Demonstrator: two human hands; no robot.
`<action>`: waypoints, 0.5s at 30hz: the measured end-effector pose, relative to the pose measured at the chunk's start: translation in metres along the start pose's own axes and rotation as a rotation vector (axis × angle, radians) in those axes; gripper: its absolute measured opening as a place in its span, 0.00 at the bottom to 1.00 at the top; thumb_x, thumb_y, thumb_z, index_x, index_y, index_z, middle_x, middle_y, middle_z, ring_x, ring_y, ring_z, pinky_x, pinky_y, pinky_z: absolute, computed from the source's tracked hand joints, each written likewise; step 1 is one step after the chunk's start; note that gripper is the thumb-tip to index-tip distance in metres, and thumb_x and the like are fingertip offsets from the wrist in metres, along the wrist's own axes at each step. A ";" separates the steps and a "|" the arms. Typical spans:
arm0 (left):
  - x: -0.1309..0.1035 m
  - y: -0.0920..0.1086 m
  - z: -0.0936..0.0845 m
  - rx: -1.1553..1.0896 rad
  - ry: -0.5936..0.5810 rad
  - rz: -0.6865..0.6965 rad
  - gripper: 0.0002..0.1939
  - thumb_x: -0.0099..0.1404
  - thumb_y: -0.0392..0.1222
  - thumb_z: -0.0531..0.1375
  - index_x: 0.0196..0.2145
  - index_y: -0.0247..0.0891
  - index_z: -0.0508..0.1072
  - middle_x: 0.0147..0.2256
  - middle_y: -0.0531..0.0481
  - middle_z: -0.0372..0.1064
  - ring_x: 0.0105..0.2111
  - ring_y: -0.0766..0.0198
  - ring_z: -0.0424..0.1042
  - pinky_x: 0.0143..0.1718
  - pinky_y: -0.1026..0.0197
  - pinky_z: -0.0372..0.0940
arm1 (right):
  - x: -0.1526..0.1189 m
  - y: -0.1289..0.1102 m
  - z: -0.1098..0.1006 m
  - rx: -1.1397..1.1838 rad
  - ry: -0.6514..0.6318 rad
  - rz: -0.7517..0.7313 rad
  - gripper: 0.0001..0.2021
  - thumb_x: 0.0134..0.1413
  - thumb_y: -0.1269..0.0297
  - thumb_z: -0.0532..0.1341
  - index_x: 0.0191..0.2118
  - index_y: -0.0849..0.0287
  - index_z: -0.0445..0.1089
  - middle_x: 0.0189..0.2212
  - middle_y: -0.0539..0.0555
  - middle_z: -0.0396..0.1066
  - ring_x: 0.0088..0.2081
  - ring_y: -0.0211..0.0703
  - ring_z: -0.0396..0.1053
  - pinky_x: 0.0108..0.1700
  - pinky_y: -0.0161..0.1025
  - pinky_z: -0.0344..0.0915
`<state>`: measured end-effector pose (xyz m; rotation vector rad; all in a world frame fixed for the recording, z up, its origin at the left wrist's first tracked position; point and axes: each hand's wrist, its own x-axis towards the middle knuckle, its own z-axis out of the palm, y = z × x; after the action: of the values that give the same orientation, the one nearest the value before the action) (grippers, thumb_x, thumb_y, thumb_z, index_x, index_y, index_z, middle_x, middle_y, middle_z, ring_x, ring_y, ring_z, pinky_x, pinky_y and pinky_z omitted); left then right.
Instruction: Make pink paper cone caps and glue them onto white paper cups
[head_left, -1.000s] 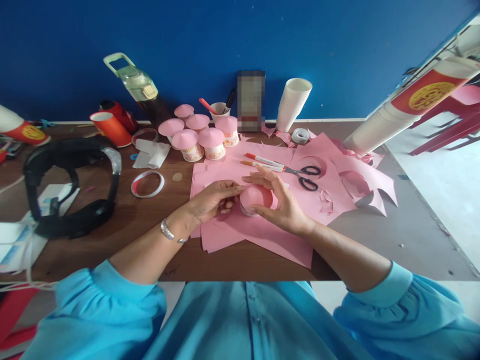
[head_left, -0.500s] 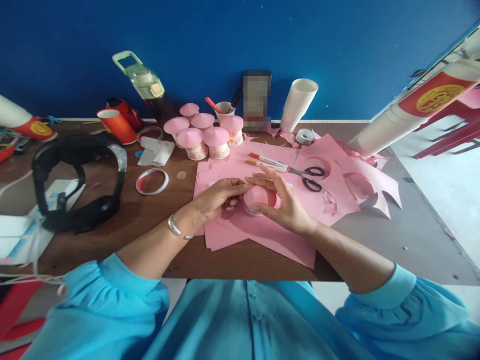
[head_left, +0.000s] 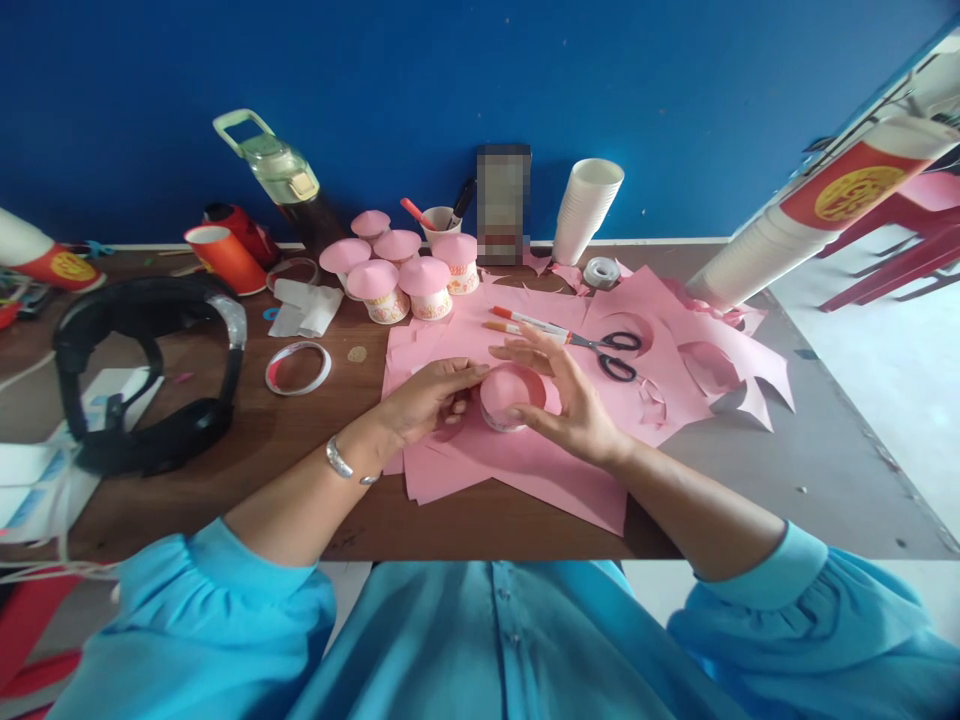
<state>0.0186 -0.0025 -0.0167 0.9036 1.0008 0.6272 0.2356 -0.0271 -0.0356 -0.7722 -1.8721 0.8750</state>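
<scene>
In the middle of the table, a pink paper cone [head_left: 510, 385] sits on top of a small patterned paper cup [head_left: 501, 426], over pink paper sheets [head_left: 517, 475]. My left hand [head_left: 439, 398] pinches at the cone's left edge, thumb and forefinger together; the exact contact is partly hidden. My right hand [head_left: 571, 410] curves around the right side with its fingers spread, the thumb touching the cone's front. Just beyond lie two marker pens [head_left: 529, 322] and black-handled scissors [head_left: 615, 355].
Several finished cups with pink cone tops [head_left: 426, 276] stand behind, left of centre. White cup stacks [head_left: 589, 210] rise at the back and right. A tape roll [head_left: 298, 368], a water bottle [head_left: 281, 175] and a black head strap [head_left: 150, 375] are on the left.
My right fingers have lifted and spread slightly away from the cone. My left hand stays at its left edge. The whole view has shifted a little.
</scene>
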 end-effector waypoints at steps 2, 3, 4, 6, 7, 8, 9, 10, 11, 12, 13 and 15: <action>-0.001 0.000 -0.003 0.046 0.041 0.040 0.25 0.55 0.59 0.73 0.27 0.37 0.67 0.21 0.58 0.58 0.18 0.74 0.54 0.18 0.69 0.47 | 0.001 -0.002 -0.003 0.035 0.023 -0.013 0.39 0.63 0.53 0.68 0.73 0.45 0.50 0.69 0.62 0.62 0.65 0.58 0.69 0.67 0.63 0.65; -0.001 0.001 -0.005 0.072 0.077 0.081 0.24 0.56 0.59 0.72 0.29 0.38 0.68 0.21 0.58 0.58 0.19 0.74 0.54 0.19 0.69 0.48 | 0.001 -0.002 -0.004 0.045 0.029 -0.013 0.38 0.63 0.54 0.68 0.73 0.44 0.50 0.70 0.62 0.61 0.64 0.57 0.70 0.67 0.63 0.66; -0.002 0.001 -0.006 0.102 0.118 0.139 0.22 0.58 0.58 0.71 0.31 0.38 0.69 0.22 0.58 0.59 0.20 0.73 0.55 0.20 0.69 0.50 | 0.001 -0.003 -0.004 0.048 0.028 -0.011 0.38 0.63 0.54 0.68 0.72 0.44 0.51 0.69 0.62 0.61 0.64 0.57 0.70 0.67 0.63 0.66; -0.004 0.002 -0.007 0.185 0.195 0.286 0.19 0.60 0.56 0.70 0.35 0.39 0.71 0.24 0.57 0.62 0.23 0.71 0.59 0.24 0.68 0.55 | 0.001 -0.003 -0.004 0.036 0.016 0.000 0.38 0.63 0.55 0.68 0.73 0.44 0.50 0.69 0.62 0.63 0.64 0.57 0.70 0.68 0.65 0.64; -0.005 0.003 -0.006 0.236 0.224 0.357 0.18 0.61 0.55 0.70 0.36 0.39 0.72 0.26 0.56 0.64 0.25 0.71 0.61 0.27 0.67 0.58 | 0.001 -0.003 -0.003 0.025 0.010 0.007 0.38 0.63 0.56 0.68 0.73 0.45 0.50 0.68 0.62 0.64 0.64 0.57 0.70 0.68 0.65 0.63; -0.006 0.003 -0.005 0.286 0.241 0.411 0.17 0.62 0.54 0.70 0.37 0.39 0.73 0.29 0.55 0.66 0.27 0.70 0.63 0.30 0.67 0.60 | 0.000 -0.003 -0.002 0.013 0.002 0.016 0.39 0.63 0.56 0.68 0.73 0.46 0.49 0.67 0.62 0.66 0.65 0.57 0.69 0.69 0.65 0.62; -0.007 0.003 -0.004 0.327 0.250 0.449 0.17 0.62 0.54 0.70 0.38 0.39 0.73 0.31 0.53 0.68 0.30 0.69 0.65 0.32 0.66 0.62 | 0.000 -0.002 -0.001 0.003 -0.006 0.027 0.39 0.63 0.57 0.68 0.73 0.47 0.49 0.65 0.62 0.68 0.65 0.57 0.69 0.69 0.66 0.62; -0.007 0.002 -0.003 0.354 0.252 0.473 0.17 0.62 0.53 0.70 0.39 0.39 0.74 0.33 0.52 0.69 0.31 0.68 0.66 0.34 0.66 0.63 | -0.001 -0.002 0.000 -0.005 -0.015 0.039 0.39 0.63 0.58 0.68 0.73 0.47 0.49 0.63 0.62 0.70 0.65 0.57 0.69 0.69 0.66 0.62; -0.007 0.002 -0.003 0.371 0.250 0.484 0.18 0.62 0.53 0.70 0.40 0.38 0.74 0.34 0.51 0.70 0.33 0.67 0.67 0.35 0.65 0.64 | -0.001 -0.001 0.001 -0.011 -0.022 0.051 0.39 0.63 0.58 0.68 0.73 0.47 0.49 0.62 0.62 0.72 0.66 0.57 0.68 0.69 0.66 0.62; -0.007 0.001 -0.002 0.380 0.246 0.489 0.18 0.62 0.53 0.70 0.40 0.38 0.74 0.34 0.51 0.70 0.34 0.66 0.68 0.36 0.65 0.64 | -0.002 -0.001 0.001 -0.016 -0.029 0.063 0.39 0.63 0.58 0.68 0.73 0.47 0.49 0.61 0.61 0.73 0.66 0.57 0.68 0.68 0.66 0.63; -0.006 0.000 -0.002 0.386 0.244 0.491 0.18 0.62 0.54 0.69 0.40 0.38 0.73 0.35 0.51 0.70 0.34 0.66 0.68 0.36 0.65 0.64 | -0.002 -0.001 0.001 -0.020 -0.032 0.071 0.39 0.63 0.58 0.68 0.73 0.47 0.49 0.61 0.61 0.73 0.66 0.57 0.68 0.68 0.66 0.63; -0.005 -0.001 -0.004 0.395 0.257 0.496 0.18 0.62 0.54 0.69 0.41 0.38 0.73 0.35 0.51 0.70 0.33 0.66 0.68 0.35 0.65 0.64 | -0.002 -0.001 0.000 -0.023 -0.027 0.058 0.39 0.63 0.57 0.68 0.73 0.47 0.49 0.61 0.61 0.73 0.67 0.57 0.66 0.68 0.65 0.63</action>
<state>0.0130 -0.0055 -0.0159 1.4706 1.1607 1.0012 0.2363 -0.0290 -0.0355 -0.8357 -1.8945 0.9055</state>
